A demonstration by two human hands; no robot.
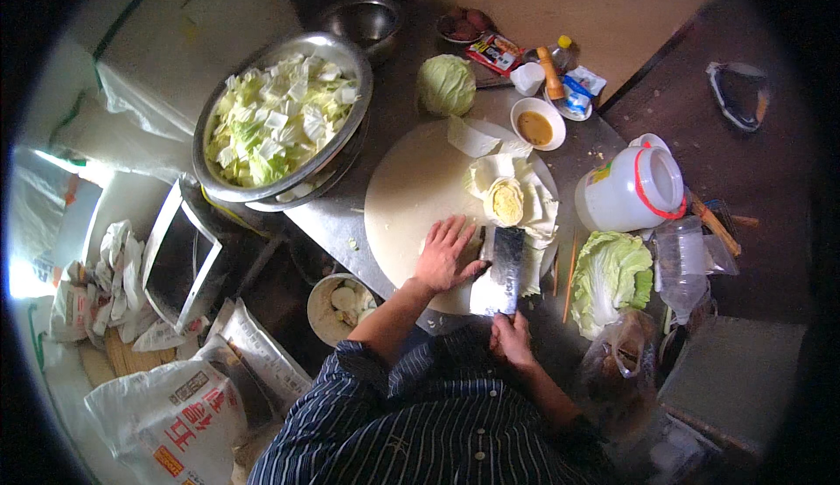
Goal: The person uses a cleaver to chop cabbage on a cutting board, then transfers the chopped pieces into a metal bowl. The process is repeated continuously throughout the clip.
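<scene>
My right hand (512,341) grips the handle of a metal cleaver (505,255), whose broad blade lies over the right part of a round cutting board (400,183). Fingers spread and palm down, my left hand (447,255) rests on the board left of the blade, its thumb near the blade's edge. Just beyond the cleaver is a cut napa cabbage heart (505,201), with pale cabbage leaves (539,213) around and under it. A large cut leaf piece (471,137) lies at the board's far edge. What is under the blade is hidden.
A steel basin (364,81) of chopped cabbage stands left; a round cabbage (447,85) is behind the board. A sauce bowl (556,136), white plastic jar (594,193), loose cabbage leaf (607,281) and clear bottle (682,268) are right. A scrap bucket (321,311) stands below the table edge.
</scene>
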